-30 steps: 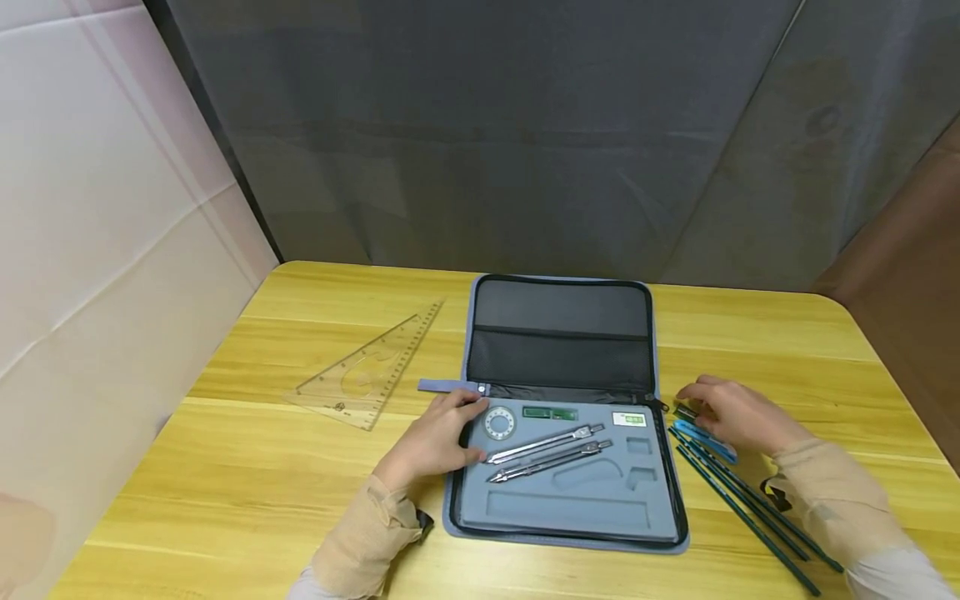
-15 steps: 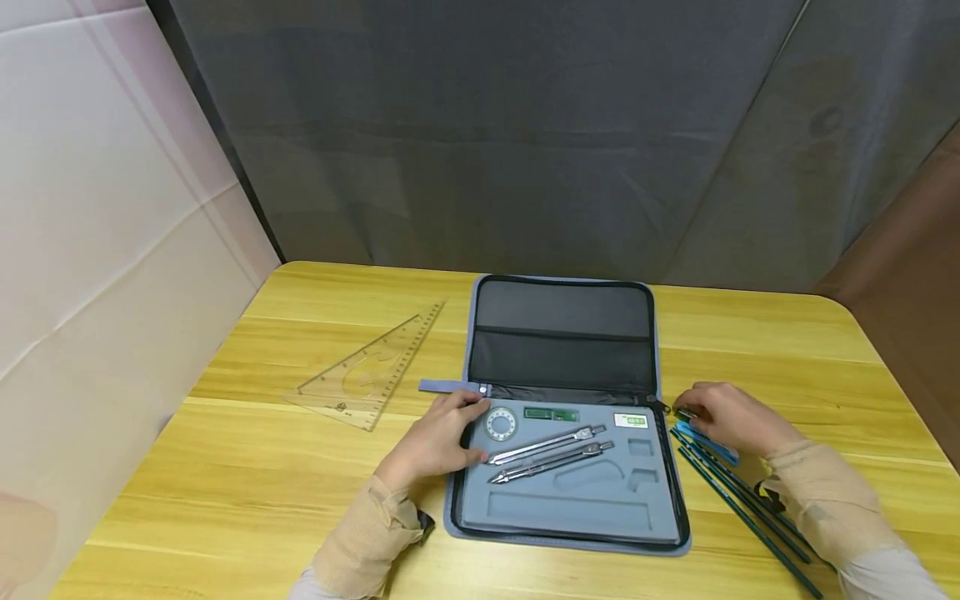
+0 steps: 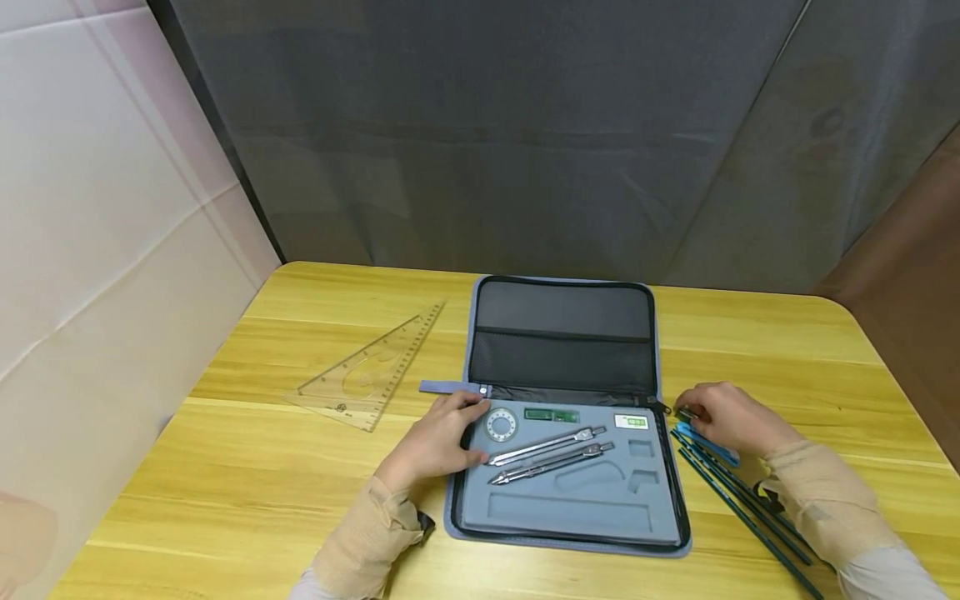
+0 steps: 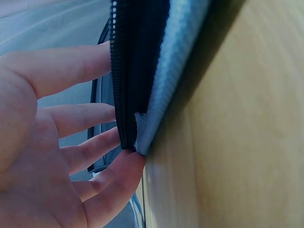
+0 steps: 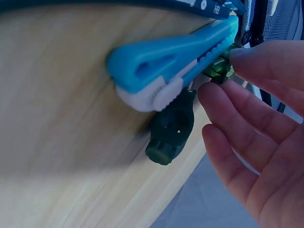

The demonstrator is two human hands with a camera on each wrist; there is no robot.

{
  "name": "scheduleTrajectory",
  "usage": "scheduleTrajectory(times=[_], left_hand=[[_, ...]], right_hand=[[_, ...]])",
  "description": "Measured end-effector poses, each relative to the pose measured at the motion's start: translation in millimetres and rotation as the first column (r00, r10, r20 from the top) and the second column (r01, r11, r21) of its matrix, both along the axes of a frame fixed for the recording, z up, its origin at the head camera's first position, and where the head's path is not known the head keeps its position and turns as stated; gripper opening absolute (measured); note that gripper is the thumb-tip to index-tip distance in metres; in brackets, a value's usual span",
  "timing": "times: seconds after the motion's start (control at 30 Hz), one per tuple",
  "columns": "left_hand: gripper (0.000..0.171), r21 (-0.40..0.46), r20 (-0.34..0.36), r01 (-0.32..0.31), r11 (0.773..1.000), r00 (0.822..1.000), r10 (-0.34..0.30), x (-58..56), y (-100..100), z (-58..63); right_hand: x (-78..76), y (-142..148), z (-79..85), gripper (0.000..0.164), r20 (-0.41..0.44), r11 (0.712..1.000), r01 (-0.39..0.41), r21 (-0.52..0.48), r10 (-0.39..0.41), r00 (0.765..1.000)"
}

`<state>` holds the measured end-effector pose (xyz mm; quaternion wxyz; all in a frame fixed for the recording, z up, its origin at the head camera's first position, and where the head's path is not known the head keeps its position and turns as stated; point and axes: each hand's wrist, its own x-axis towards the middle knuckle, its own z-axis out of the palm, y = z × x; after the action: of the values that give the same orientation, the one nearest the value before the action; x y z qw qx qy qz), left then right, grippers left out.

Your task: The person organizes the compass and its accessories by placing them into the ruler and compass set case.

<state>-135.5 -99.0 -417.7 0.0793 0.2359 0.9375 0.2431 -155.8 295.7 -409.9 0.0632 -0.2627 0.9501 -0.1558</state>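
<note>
A zip case (image 3: 562, 333) lies unfolded, its grey tray (image 3: 566, 505) facing up. Two metal compasses (image 3: 551, 463), a round ring-shaped piece (image 3: 500, 424), a green box (image 3: 551, 415) and a white-and-green eraser (image 3: 631, 422) are in the tray. My left hand (image 3: 435, 442) rests on its left edge; extended fingers touch the zipped rim (image 4: 116, 85). Right of the case, my right hand (image 3: 738, 417) pinches a small green see-through piece (image 5: 219, 68) between thumb and fingertips, its exact kind unclear. Beside those fingers lies a blue utility knife (image 5: 171, 59), above a dark green clamp-like part (image 5: 172, 126).
A clear set square (image 3: 367, 371) lies on the wooden table (image 3: 247, 467) to the left. Several dark green pencils (image 3: 742, 508) fan out beside the case, partly under my right forearm. Dark cloth (image 3: 487, 150) hangs behind the table.
My right hand has shifted slightly at the small green piece, its fingers closing there; the right forearm moved a little left. My left hand stays on the case edge.
</note>
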Motion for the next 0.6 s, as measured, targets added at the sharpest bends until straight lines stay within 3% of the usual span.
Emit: scheduleTrajectory(times=[0.17, 0.6], left_hand=[[0.066, 0.003, -0.001, 0.000, 1.000, 1.000, 0.000, 0.2, -0.1, 0.0], [0.066, -0.008, -0.004, -0.003, 1.000, 1.000, 0.003, -0.5, -0.1, 0.0]], right_hand=[[0.1, -0.6, 2.6, 0.020, 0.025, 1.000, 0.017, -0.004, -0.017, 1.000], [1.7, -6.7, 11.3, 0.022, -0.026, 1.000, -0.030, -0.005, 0.029, 0.999]])
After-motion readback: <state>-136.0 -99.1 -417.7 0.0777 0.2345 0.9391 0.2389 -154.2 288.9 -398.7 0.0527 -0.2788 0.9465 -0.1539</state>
